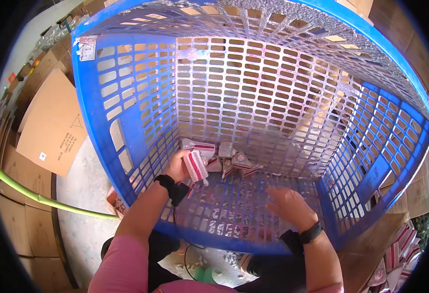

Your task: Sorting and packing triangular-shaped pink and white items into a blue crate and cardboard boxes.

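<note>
Inside a large blue plastic crate [138, 134] with slotted walls, my left hand [176, 167] is closed round a small packet [197, 166] with white and dark red stripes. Several similar packets [242, 163] lie in a loose pile on the crate floor, just past and to the right of that hand. Over the right part of the crate floor, my right hand [291, 207] is open and empty, its fingers loosely stretched to the left and slightly blurred. Each wrist wears a black band.
Cardboard boxes [53, 122] stand to the left, where a yellow-green hose or strip [53, 201] curves along the floor. At the lower right, more striped packets [400, 254] lie beside a cardboard flap [370, 249]. A thin dark cord [176, 224] hangs near my left wrist.
</note>
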`<action>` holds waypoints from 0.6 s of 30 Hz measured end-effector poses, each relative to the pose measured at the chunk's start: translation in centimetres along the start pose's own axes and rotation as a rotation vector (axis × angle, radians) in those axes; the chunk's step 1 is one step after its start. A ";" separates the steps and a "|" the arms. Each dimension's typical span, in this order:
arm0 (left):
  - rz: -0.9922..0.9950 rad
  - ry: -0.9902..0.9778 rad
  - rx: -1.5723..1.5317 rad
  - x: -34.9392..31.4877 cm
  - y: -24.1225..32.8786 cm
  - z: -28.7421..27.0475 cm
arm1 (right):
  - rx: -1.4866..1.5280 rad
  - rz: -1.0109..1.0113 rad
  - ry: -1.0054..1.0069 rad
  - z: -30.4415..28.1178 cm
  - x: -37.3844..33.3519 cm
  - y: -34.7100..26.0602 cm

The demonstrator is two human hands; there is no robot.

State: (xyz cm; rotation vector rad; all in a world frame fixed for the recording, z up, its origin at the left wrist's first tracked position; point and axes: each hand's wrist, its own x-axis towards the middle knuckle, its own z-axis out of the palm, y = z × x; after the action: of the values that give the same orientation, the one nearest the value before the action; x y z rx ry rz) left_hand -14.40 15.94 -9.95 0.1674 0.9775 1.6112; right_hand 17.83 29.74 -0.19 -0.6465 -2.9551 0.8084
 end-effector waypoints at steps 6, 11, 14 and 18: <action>0.062 -0.348 0.194 -2.7 -3.5 8.6 | 0.790 0.068 0.150 2.2 2.5 -2.5; 0.113 -0.404 0.498 -3.0 -5.5 14.2 | 1.096 0.068 0.126 1.5 3.8 -2.1; -0.102 -0.175 0.444 -0.6 -3.2 11.9 | 1.112 0.251 0.162 0.2 3.1 -0.9; 0.434 0.153 1.749 7.8 -2.4 -0.9 | 1.039 0.364 0.247 -0.2 2.9 0.9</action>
State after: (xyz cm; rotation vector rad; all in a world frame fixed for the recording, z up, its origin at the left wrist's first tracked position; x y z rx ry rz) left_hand -15.53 22.18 -15.15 1.5007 2.3268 0.6427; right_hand 15.58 31.66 -0.72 -1.0359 -1.8002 1.8718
